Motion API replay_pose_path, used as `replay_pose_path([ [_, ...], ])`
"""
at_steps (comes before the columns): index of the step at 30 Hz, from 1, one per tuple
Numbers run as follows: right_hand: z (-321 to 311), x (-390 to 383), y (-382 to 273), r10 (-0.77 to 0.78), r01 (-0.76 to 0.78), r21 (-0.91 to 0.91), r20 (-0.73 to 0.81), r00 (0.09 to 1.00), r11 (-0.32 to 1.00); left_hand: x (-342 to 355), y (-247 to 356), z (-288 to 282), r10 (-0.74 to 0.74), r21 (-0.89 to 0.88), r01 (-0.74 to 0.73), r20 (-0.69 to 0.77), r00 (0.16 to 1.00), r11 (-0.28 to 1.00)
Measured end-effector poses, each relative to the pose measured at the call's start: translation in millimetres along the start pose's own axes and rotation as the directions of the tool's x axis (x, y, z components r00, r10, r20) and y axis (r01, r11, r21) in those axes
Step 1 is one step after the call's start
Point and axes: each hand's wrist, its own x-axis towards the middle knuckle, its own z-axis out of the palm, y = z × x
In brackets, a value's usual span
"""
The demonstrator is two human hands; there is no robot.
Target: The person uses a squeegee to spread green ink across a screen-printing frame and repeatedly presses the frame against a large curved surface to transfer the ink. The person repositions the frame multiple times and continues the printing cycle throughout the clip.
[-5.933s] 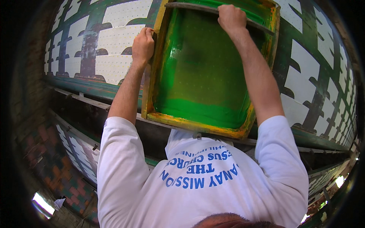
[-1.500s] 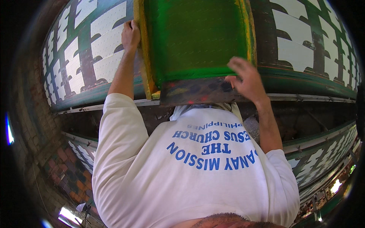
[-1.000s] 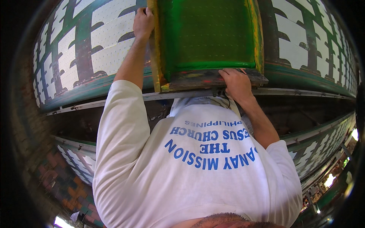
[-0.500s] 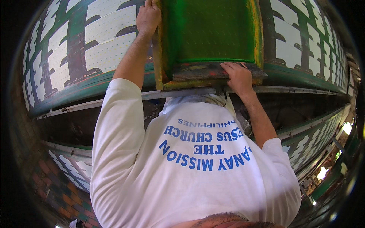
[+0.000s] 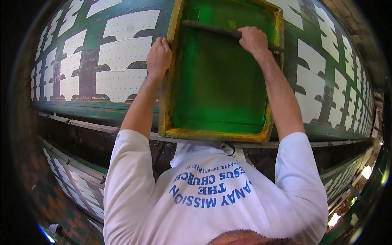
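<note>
A wooden screen-printing frame (image 5: 216, 134) with green-stained mesh lies over a long dark-green table. Its rails are smeared with yellow and orange. My left hand (image 5: 159, 58) is closed on the frame's left rail, its fingers curled at the outer edge. Toward the frame's far end, a dark squeegee (image 5: 209, 28) rests across the mesh, slightly slanted. My right hand (image 5: 253, 39) grips it right of its middle, the forearm reaching over the frame's right rail. What lies under the mesh cannot be made out.
White cut pieces (image 5: 121, 85) with small dots are laid in rows on the table at both sides of the frame. A metal rail (image 5: 87, 125) runs along the table's near edge. Behind me stands another table (image 5: 73, 181) with similar pieces, above a brick-patterned floor.
My right hand has moved the squeegee from the frame's near end toward its far end. The frame and my left hand now appear lower in the picture, and the whole view has shifted.
</note>
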Motion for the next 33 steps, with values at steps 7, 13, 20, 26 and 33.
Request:
replay_pose_path([
  [7,-20,120,34,-0.048,0.047,-0.062,-0.025,0.999,0.997,-4,8,-1,-0.016,0.038,0.017,-0.029,0.999,0.999],
  [13,-52,159,60,-0.100,0.081,0.178,0.103,0.990,0.981,-4,0,3,-0.047,0.034,0.047,-0.016,0.999,0.998],
  [20,-37,197,51,-0.111,0.111,-0.006,0.021,0.994,0.994,-4,0,5,-0.052,0.063,0.055,-0.044,0.998,0.996],
  [26,-33,156,43,-0.185,0.183,0.029,0.095,0.978,0.983,-1,1,1,-0.032,0.004,0.032,-0.007,0.999,0.999],
  [33,-8,22,5,-0.266,0.266,0.024,0.187,0.946,0.964,13,-17,6,0.095,-0.049,-0.095,-0.009,0.995,0.994],
])
